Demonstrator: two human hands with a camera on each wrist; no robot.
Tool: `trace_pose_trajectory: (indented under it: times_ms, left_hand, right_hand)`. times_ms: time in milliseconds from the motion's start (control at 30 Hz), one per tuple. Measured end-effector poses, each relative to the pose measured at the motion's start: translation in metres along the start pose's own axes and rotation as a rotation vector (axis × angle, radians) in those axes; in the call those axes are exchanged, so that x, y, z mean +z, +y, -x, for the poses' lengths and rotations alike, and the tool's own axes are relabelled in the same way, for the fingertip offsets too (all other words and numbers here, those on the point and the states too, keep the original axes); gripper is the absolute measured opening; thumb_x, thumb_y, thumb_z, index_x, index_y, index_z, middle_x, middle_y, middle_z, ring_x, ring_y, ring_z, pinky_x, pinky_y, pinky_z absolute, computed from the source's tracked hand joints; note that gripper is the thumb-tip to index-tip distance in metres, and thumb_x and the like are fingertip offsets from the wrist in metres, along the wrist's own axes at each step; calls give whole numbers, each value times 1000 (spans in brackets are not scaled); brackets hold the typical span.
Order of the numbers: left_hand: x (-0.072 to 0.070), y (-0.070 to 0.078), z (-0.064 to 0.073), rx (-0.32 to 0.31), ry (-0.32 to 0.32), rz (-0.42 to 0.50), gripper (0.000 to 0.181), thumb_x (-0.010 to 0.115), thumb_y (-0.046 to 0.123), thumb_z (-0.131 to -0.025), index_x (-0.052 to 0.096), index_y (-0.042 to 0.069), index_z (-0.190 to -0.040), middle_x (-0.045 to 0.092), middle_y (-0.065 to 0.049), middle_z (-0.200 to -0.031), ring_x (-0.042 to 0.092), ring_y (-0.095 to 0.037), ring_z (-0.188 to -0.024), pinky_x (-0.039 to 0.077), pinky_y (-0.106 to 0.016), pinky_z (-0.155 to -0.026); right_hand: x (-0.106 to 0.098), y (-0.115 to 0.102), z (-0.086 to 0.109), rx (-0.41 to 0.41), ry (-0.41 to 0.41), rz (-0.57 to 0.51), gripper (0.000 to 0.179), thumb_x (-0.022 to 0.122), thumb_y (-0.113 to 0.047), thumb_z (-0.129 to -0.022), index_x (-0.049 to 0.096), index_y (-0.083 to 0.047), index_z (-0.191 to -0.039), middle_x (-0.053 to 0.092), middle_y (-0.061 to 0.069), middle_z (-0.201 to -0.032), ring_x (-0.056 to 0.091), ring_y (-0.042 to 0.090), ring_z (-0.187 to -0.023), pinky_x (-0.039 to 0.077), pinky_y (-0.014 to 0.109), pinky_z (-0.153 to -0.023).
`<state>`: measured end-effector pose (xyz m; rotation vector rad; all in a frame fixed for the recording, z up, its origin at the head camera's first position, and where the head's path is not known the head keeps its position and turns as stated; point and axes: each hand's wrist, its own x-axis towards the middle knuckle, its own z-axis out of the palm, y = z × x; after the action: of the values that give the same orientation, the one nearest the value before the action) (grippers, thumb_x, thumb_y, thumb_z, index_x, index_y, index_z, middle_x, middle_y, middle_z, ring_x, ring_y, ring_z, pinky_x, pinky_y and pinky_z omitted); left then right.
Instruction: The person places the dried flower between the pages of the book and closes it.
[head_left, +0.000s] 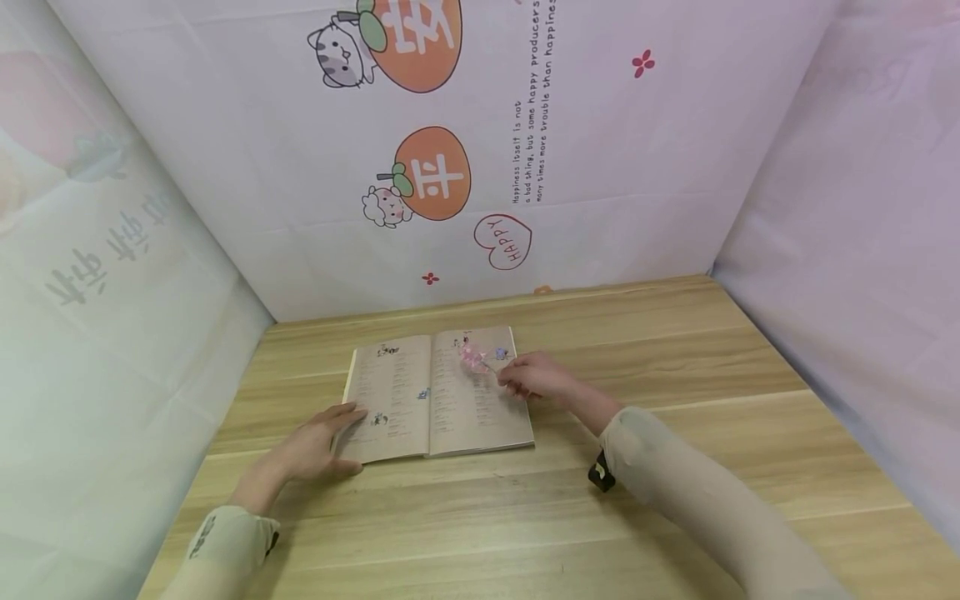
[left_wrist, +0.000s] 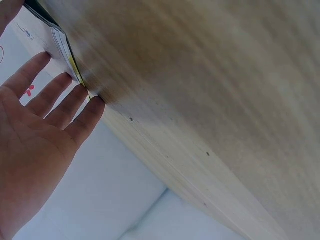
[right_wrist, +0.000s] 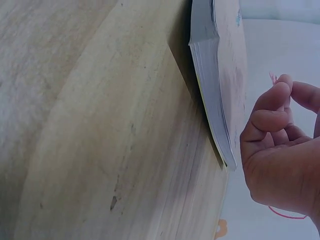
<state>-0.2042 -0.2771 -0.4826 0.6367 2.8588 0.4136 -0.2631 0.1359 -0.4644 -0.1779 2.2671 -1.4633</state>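
An open book (head_left: pixel 405 442) lies on the wooden table, with printed columns and small drawings on both pages. My left hand (head_left: pixel 311 446) rests at the book's lower left corner, fingers spread and touching the page edge; the left wrist view shows the same hand (left_wrist: pixel 45 130) against the page edges. Over the right page, my right hand (head_left: pixel 534 375) pinches a thin pink see-through piece (head_left: pixel 474 358) between thumb and fingers; its exact kind is unclear. From the right wrist, the hand (right_wrist: pixel 282 145) hides most of that pink piece (right_wrist: pixel 273 77).
Printed white cloth (head_left: pixel 600 167) hangs behind the table (head_left: pixel 480 533), and pale cloth walls stand at left and right. A small black device (head_left: pixel 601 472) sits at the right sleeve's cuff.
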Motion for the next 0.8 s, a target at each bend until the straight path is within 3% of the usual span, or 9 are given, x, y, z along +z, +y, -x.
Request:
trace_pose_trajectory:
  times_ms: [800]
  left_hand:
    - [0, 0, 1, 3, 0, -3, 89, 83, 43, -78, 44, 9, -150, 34, -22, -160, 37, -49, -142, 36, -62, -114]
  right_hand:
    - [14, 1, -5, 41, 10, 60, 27, 59, -25, -98, 75, -4, -94, 64, -1, -67, 48, 9, -53, 33, 23, -47]
